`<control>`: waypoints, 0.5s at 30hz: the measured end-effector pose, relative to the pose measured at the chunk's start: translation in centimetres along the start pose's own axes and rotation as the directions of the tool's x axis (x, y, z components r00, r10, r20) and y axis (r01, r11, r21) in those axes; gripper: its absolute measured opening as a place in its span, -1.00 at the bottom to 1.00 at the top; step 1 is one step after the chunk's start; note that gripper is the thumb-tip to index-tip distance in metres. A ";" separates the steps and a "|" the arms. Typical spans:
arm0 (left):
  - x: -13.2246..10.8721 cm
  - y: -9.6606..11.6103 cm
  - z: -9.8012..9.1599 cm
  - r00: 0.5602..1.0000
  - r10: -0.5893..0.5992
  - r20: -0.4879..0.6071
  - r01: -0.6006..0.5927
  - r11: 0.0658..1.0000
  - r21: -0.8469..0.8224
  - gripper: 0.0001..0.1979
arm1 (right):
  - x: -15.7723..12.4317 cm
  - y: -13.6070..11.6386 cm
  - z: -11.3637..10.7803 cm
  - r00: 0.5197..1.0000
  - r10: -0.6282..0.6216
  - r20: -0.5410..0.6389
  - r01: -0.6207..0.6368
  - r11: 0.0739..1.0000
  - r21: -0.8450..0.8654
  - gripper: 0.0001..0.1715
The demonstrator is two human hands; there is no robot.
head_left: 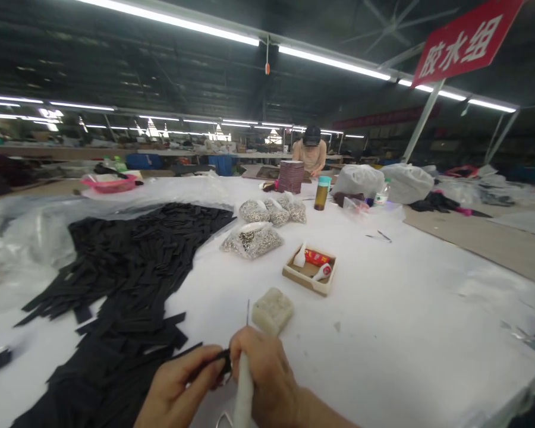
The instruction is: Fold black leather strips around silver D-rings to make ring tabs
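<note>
Near the bottom centre, my left hand (182, 383) pinches a narrow black strip (214, 359). Close beside it on the right, my right hand (265, 371) is closed around a white-handled tool (244, 392), whose thin metal tip points up and away. A bit of metal shows between the hands, by the strip's end; its shape is partly hidden. Just beyond my right hand lies a pale, worn block (273, 310). A large heap of black strips (138, 261) spreads over the white table to the left.
Beyond the block are a shallow box (307, 284) with small tubes and bags of metal pieces (252, 239). Farther back stand an amber bottle (321, 195), a stack (290, 177) and plastic bags (359, 180). A person (311, 151) works across the table.
</note>
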State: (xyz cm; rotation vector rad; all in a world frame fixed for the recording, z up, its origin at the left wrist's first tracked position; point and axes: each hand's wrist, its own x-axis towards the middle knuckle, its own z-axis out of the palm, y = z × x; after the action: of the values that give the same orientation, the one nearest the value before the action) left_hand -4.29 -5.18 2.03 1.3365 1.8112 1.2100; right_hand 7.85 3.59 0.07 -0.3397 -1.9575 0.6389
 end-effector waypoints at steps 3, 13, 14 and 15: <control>-0.1 0.2 0.0 1.000 0.004 -0.024 -0.003 1.000 0.018 -0.76 | 0.2 -0.2 -0.2 0.993 -0.114 -0.011 0.114 0.993 -0.034 -0.70; 0.1 1.3 -0.5 0.970 -0.107 -0.220 0.080 0.989 -0.126 -0.78 | 0.4 0.5 -1.3 0.969 -0.242 0.039 0.244 0.935 -0.256 -0.65; 0.1 1.5 -0.6 0.965 -0.124 -0.231 0.088 0.983 -0.161 -0.79 | 0.5 0.6 -1.3 0.964 -0.263 0.042 0.264 0.920 -0.290 -0.65; 0.1 1.8 -0.8 0.960 -0.139 -0.241 0.092 0.976 -0.197 -0.80 | 0.5 0.7 -1.5 0.959 -0.281 0.049 0.282 0.906 -0.315 -0.66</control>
State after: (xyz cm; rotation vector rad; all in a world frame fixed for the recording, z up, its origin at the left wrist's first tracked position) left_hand -4.24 -5.16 3.97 0.9943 1.8672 1.4999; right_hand 8.89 4.83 0.55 -0.2448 -2.0628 0.1332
